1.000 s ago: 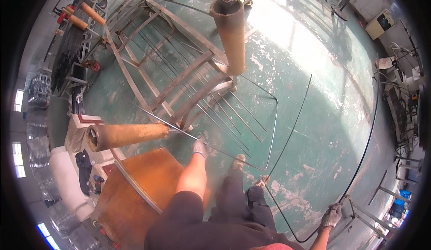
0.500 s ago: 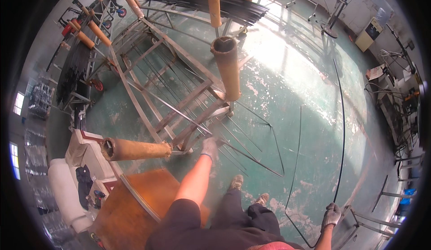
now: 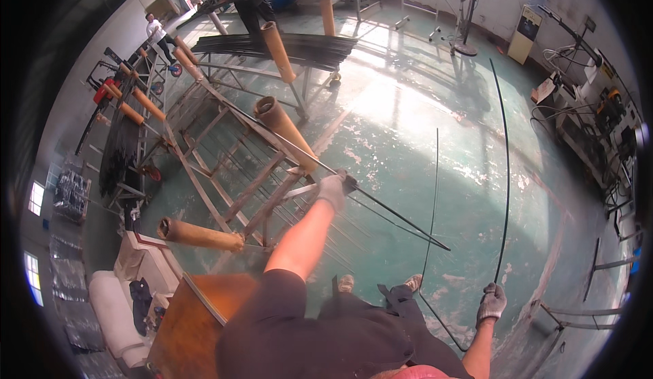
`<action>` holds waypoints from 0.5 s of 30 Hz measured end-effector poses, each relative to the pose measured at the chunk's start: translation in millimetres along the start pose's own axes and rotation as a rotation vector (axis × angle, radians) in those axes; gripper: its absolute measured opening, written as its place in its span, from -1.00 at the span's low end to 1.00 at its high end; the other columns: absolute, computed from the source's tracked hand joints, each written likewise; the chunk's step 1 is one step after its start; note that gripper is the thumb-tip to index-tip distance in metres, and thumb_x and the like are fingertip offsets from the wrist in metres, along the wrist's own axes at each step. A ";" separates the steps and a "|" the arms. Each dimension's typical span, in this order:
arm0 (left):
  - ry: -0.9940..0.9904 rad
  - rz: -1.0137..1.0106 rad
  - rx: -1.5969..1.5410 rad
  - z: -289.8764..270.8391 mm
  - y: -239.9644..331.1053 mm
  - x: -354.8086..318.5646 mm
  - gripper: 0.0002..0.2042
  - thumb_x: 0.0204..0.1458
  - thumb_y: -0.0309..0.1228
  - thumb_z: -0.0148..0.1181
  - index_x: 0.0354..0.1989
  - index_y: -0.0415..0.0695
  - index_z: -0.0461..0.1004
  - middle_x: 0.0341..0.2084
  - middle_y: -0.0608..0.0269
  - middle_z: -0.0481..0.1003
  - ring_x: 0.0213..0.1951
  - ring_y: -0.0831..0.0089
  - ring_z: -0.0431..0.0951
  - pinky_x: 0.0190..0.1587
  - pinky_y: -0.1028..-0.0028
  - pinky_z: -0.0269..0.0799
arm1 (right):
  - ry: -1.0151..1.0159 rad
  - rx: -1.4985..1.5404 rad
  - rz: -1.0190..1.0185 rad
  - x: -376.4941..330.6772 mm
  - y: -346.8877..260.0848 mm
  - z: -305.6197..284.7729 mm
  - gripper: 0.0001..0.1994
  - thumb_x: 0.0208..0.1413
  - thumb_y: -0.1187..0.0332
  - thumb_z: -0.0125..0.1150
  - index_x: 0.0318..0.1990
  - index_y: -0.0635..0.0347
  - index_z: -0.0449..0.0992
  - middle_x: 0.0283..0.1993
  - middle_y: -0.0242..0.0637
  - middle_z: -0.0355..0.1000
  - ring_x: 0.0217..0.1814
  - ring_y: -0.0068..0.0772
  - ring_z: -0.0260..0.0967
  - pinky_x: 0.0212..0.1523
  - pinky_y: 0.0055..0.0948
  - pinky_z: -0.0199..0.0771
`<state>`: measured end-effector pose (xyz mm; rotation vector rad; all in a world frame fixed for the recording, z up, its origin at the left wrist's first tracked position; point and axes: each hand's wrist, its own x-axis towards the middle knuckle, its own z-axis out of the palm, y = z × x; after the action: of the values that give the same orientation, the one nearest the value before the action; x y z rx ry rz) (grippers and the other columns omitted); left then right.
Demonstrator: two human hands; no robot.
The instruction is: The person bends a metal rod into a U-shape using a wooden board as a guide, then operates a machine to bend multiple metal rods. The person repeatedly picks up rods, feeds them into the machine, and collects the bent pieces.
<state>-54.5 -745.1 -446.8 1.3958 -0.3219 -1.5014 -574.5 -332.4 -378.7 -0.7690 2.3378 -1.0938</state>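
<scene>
Your gloved left hand, at the centre of the frame, had its grip wrapped tight round a thin dark rod. The rod's long axis ran on a diagonal, from the steel rack at upper left, through your fist, down to a free tip at lower right over the green floor. Most of its length lay behind the hand, along the rack beside a cardboard tube; a shorter part stuck out ahead of it.

Your gloved right hand, at lower right, was shut on a second rod, which rose from the fist in a long curve toward the top of the frame. A third rod stood between the two hands; I cannot tell what held it. The left hand was the nearer one to the rack and its stock, while the right sat well apart from it.

Compared with half a second earlier, your left arm had stretched further out and up, and the hand had shifted from the rack's lower edge to a point beside the tube. The right hand kept its corner. The view had tilted up, bringing a far stack of rods and two other people into frame.
</scene>
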 end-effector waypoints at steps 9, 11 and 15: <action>-0.165 0.122 -0.173 138.0 18.8 -126.6 -0.90 0.44 -0.37 0.14 -0.09 -0.12 0.49 -0.42 0.15 0.58 -0.34 0.14 0.66 -0.09 -0.02 0.70 | -0.098 -0.061 -0.149 100.0 -41.8 -61.1 -0.68 0.42 0.19 0.28 -0.28 0.31 0.62 -0.51 -0.43 0.33 -0.39 -0.59 0.21 -0.36 -0.40 0.31; -0.240 0.160 -0.116 154.2 25.7 -146.4 -0.87 0.46 -0.36 0.11 -0.01 -0.14 0.50 -0.36 0.18 0.57 -0.29 0.18 0.65 -0.08 -0.03 0.68 | -0.139 -0.086 -0.201 129.0 -41.3 -81.4 -0.67 0.41 0.18 0.29 -0.28 0.31 0.62 -0.51 -0.44 0.33 -0.40 -0.60 0.20 -0.37 -0.40 0.30; -0.299 0.088 -0.058 213.1 32.9 -193.4 -0.81 0.47 -0.39 0.07 0.11 -0.19 0.48 -0.26 0.20 0.55 -0.23 0.25 0.62 0.00 0.01 0.66 | -0.176 -0.071 -0.173 156.2 -76.5 -115.9 -0.68 0.38 0.20 0.31 -0.26 0.35 0.62 -0.52 -0.44 0.32 -0.43 -0.61 0.18 -0.40 -0.40 0.27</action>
<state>-257.8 -697.4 -246.0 1.0968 -0.5138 -1.6338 -737.7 -410.8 -274.1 -1.0662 2.2037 -0.9729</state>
